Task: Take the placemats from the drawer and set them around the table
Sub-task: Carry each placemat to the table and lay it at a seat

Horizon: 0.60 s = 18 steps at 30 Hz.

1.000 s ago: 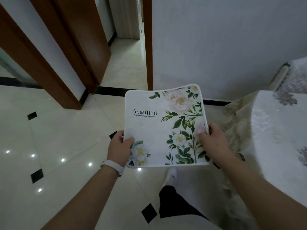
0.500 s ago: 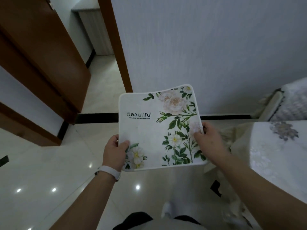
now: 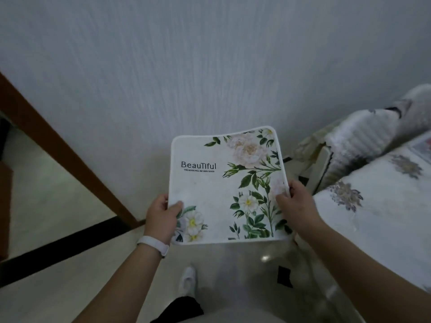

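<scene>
room: pale wall point(image 3: 186, 66) faced
table point(image 3: 384, 229): cloth-draped, at right
placemat point(image 3: 217, 194): side edges pinched by left hand point(image 3: 161, 217), right hand point(image 3: 297, 206)

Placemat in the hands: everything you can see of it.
The placemat is squarish, white-edged, rounded corners, apparently soft fabric, printed with pale flowers, green leaves and "BeauTiful". It is held in the air, print up, far edge slightly bowed. The left hand grips its near-left edge; the right hand pinches its right edge.

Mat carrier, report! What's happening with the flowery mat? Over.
Left hand and right hand grip the placemat by its sides. Held in air, not on the table yet. Nothing seen blocking.
</scene>
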Each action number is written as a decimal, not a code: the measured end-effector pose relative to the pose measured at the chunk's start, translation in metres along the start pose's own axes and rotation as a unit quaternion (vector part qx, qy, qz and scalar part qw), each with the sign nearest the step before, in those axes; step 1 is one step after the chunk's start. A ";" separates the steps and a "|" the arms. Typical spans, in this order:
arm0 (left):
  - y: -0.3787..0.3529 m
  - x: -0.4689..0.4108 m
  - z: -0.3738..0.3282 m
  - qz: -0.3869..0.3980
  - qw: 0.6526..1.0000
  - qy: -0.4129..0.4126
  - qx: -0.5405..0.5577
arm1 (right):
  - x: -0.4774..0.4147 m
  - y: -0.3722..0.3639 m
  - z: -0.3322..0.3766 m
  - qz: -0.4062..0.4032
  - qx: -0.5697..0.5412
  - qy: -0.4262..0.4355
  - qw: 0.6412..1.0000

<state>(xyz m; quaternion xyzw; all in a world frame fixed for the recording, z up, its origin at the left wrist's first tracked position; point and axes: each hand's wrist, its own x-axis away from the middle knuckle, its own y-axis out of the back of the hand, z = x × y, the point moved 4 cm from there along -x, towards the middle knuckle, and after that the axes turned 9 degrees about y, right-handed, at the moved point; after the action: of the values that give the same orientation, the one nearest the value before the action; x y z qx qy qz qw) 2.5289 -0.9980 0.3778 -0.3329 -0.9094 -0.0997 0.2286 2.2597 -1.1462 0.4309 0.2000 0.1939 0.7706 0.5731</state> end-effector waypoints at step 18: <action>-0.182 -0.177 -0.138 0.270 0.953 -0.048 -0.128 | -0.099 0.035 0.021 -0.294 0.024 -0.108 0.949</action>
<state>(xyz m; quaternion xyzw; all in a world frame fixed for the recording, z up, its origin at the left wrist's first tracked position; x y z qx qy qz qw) 2.5779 -1.2809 0.4081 -0.5970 -0.7750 -0.1332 0.1588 2.2692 -1.2494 0.4587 0.2297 0.1998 0.5371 0.7866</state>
